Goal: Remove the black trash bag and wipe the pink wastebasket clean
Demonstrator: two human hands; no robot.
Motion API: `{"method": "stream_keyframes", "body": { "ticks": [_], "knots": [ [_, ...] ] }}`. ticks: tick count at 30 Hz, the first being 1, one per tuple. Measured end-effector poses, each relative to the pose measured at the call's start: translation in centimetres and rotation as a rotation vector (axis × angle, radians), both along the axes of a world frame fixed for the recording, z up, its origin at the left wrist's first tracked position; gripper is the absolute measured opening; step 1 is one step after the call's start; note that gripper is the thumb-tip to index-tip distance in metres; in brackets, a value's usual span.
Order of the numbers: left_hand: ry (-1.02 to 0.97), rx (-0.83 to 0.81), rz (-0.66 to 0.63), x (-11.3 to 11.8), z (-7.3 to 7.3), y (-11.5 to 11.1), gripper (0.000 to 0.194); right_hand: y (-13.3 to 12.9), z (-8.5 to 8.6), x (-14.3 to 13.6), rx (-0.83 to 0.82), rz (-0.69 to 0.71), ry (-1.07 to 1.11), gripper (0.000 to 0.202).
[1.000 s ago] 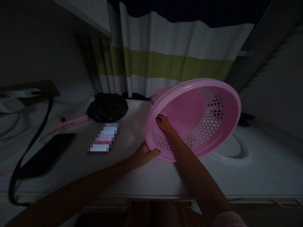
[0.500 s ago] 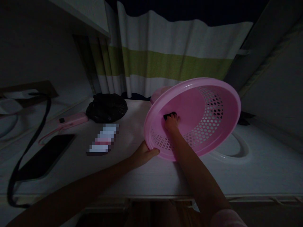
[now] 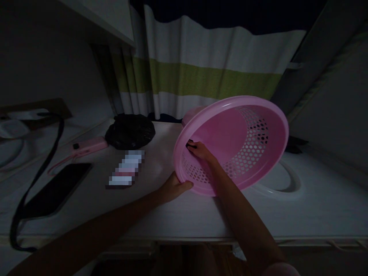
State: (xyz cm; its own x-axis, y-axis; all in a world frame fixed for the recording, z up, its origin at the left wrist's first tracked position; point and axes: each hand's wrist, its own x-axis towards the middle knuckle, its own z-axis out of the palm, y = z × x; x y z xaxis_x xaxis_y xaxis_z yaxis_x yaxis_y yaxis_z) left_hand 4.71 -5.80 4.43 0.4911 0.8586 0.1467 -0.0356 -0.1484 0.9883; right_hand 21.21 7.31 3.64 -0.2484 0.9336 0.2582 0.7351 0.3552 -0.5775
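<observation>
A pink plastic basket (image 3: 230,122) with rows of round holes lies tipped on the desk, its wide mouth facing me. My left hand (image 3: 175,188) grips the lower left of its rim, thumb on the outside edge nearest me and the other fingers hidden behind. Deep in the basket, my right hand (image 3: 199,149) is closed on a small black cloth (image 3: 189,143) and presses it to the inner left wall. Only a little of the cloth shows past the fingers, so its kind is hard to be sure of.
On the white desk (image 3: 161,218), left of the basket, lie a black plastic bag (image 3: 130,131), a phone with a blurred screen (image 3: 126,168), a dark phone (image 3: 57,189) and a pink device (image 3: 92,145). A black cable (image 3: 43,168) hangs at left. A white ring (image 3: 293,184) lies at right.
My right hand has moved left with the black cloth, from the basket's bottom to its left inner wall. The left hand keeps its hold; the basket has barely shifted.
</observation>
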Motion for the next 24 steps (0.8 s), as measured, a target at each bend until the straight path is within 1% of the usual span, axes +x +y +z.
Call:
{"method": "stream_keyframes", "body": {
  "ticks": [4, 6, 7, 9, 12, 14, 15, 17, 20, 22, 24],
  "knots": [
    [-0.015, -0.001, 0.021, 0.0, -0.1, 0.0, 0.043, -1.0, 0.4, 1.1, -0.052, 0.146, 0.134, 0.04],
    [-0.026, 0.003, 0.028, 0.0, -0.2, 0.1, 0.045, -1.3, 0.5, 1.4, -0.098, 0.174, 0.156, 0.041],
    [-0.026, 0.0, 0.031, 0.0, -0.3, 0.1, 0.045, -1.4, 0.5, 1.5, -0.121, 0.162, 0.147, 0.041],
    [-0.019, -0.006, 0.035, -0.1, -0.4, 0.2, 0.046, -1.5, 0.5, 1.5, -0.127, 0.076, 0.072, 0.039],
    [0.002, -0.007, 0.028, -0.2, -0.3, 0.3, 0.044, -1.3, 0.2, 1.3, -0.037, -0.17, -0.137, 0.037],
    [0.014, -0.004, 0.02, -0.2, -0.2, 0.4, 0.043, -1.2, -0.2, 1.1, 0.003, -0.304, -0.243, 0.036],
    [0.018, -0.004, 0.016, -0.2, -0.2, 0.4, 0.043, -1.2, -0.3, 1.0, 0.005, -0.342, -0.279, 0.035],
    [0.023, -0.007, 0.017, -0.2, -0.1, 0.4, 0.044, -1.3, -0.4, 0.8, -0.002, -0.375, -0.329, 0.035],
    [0.018, -0.009, 0.019, -0.3, -0.2, 0.5, 0.048, -1.6, -0.2, 0.6, 0.019, -0.328, -0.366, 0.035],
    [0.006, -0.006, 0.012, -0.3, -0.3, 0.6, 0.05, -1.7, -0.1, 0.6, 0.047, -0.239, -0.329, 0.036],
    [-0.004, -0.003, 0.01, -0.3, -0.4, 0.6, 0.05, -1.8, 0.0, 0.6, 0.067, -0.122, -0.219, 0.038]
  ]
}}
